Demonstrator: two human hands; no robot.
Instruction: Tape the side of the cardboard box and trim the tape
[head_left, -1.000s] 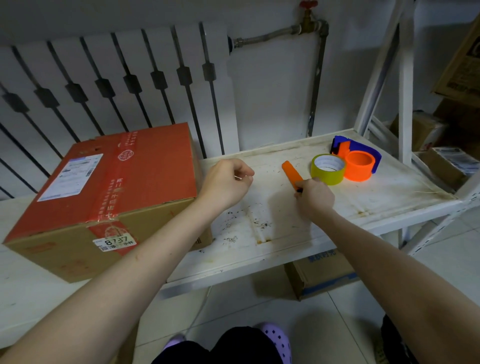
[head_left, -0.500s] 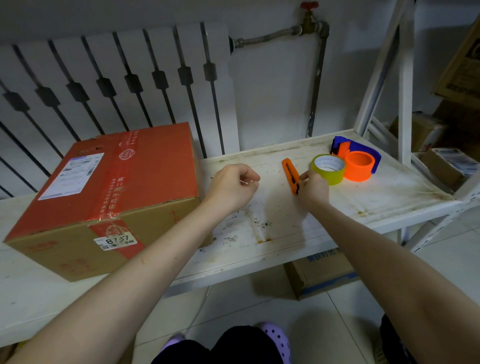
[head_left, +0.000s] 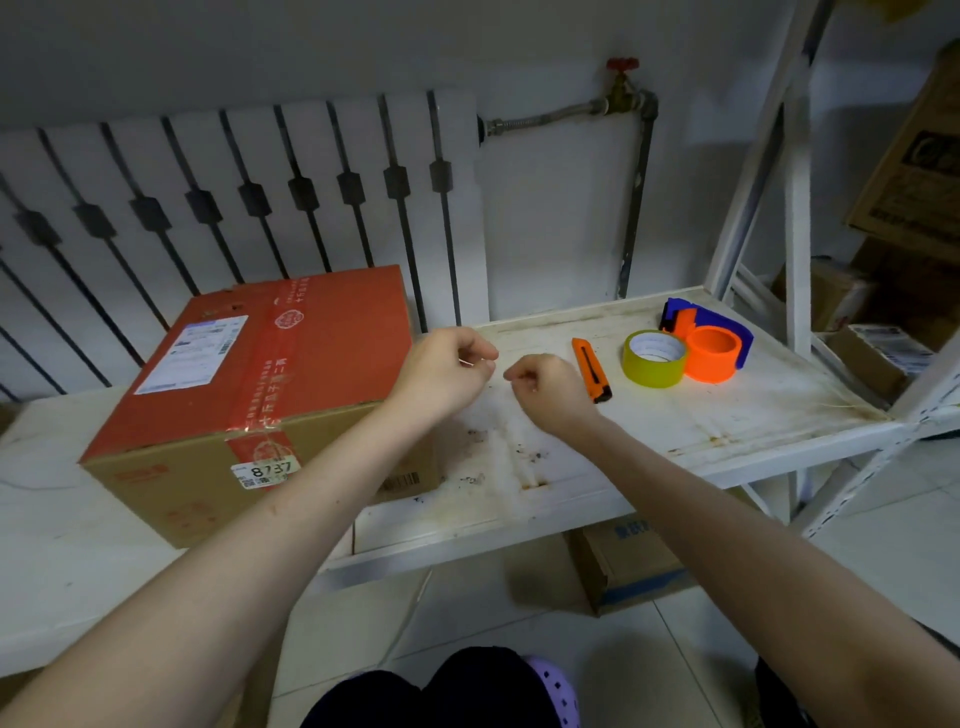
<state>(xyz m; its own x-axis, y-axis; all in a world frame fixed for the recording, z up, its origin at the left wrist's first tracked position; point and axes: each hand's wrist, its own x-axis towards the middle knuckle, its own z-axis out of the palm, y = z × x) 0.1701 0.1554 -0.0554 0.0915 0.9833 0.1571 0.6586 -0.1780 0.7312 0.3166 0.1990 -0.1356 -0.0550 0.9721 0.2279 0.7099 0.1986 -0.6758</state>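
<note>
- Both hands hover over the stained white table (head_left: 727, 415), fists loosely curled, knuckles nearly meeting; left hand (head_left: 441, 371) pinches thumb to forefinger, whether on anything I cannot tell; right hand (head_left: 550, 392) is curled with nothing visible in it
- Box (head_left: 249, 395) sits at 9 o'clock from the hands, red top up, red tape running over the top and down the front, a label reading 8737 on that tape
- Knife (head_left: 591, 370), orange, lies just at 3 o'clock of the right hand, apart from it
- Yellow tape roll (head_left: 653, 358) stands beyond the knife, touching an orange-and-blue dispenser (head_left: 711, 345)
</note>
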